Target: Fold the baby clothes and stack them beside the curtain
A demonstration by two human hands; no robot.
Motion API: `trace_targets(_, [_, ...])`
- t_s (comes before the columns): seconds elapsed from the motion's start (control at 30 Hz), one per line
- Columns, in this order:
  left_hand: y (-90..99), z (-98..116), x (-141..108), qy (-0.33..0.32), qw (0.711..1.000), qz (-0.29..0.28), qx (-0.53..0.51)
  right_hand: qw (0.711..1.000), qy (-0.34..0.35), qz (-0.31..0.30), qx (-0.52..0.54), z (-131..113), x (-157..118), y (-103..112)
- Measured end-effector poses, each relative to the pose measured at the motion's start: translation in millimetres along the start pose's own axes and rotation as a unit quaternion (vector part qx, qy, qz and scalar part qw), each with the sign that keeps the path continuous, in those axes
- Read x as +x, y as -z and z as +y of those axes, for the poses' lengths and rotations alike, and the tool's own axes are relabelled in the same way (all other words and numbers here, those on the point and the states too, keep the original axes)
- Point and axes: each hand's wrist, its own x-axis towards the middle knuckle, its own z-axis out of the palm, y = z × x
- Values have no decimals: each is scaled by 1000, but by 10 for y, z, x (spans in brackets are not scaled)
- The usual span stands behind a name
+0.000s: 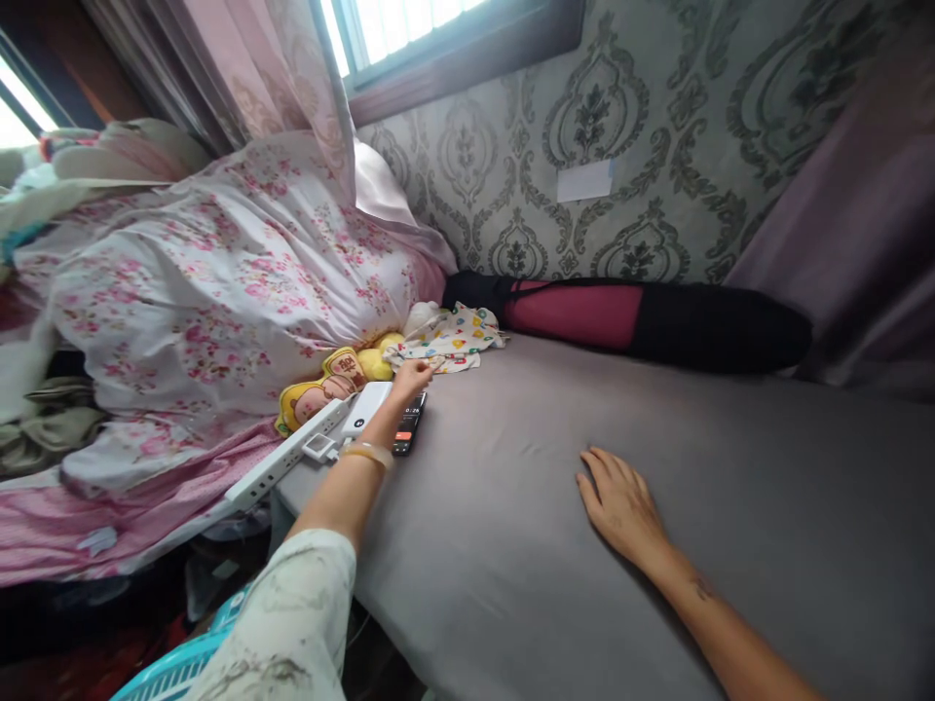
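Note:
My left hand (413,378) reaches far forward over the bed, its fingers closed in a pinch at the near edge of a crumpled white cloth (457,336) with a small colourful print. Whether the cloth is a garment, I cannot tell. Under my left forearm lie a phone (409,433) with its screen lit and a white box-like device (367,407), both partly covered by the arm. My right hand (619,501) rests palm down on the grey sheet (511,545), fingers stretched out, holding nothing.
A white power strip (288,456) and a charger (319,447) lie along the bed's left edge beside yellow plush toys (314,401). Floral bedding (241,273) is heaped at left. A long black and dark-red bag (584,316) lies against the wall. A blue plastic basket (175,667) stands below.

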Motion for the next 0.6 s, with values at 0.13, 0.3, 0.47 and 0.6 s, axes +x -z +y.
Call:
trace_targets(0.13, [337, -183, 420, 57, 990, 111, 73, 1000, -7, 19, -5, -12, -11, -31])
trace_targets(0.3, [420, -331, 725, 97, 969, 169, 154, 1000, -17, 17, -7, -44, 4, -34])
trace_targets(0.47, [316, -399, 851, 125, 961, 159, 190, 1000, -22, 13, -11, -53, 2, -22])
trace_targets(0.6, [260, -347, 875, 109, 962, 160, 191, 1000, -26, 8, -13, -54, -6, -20])
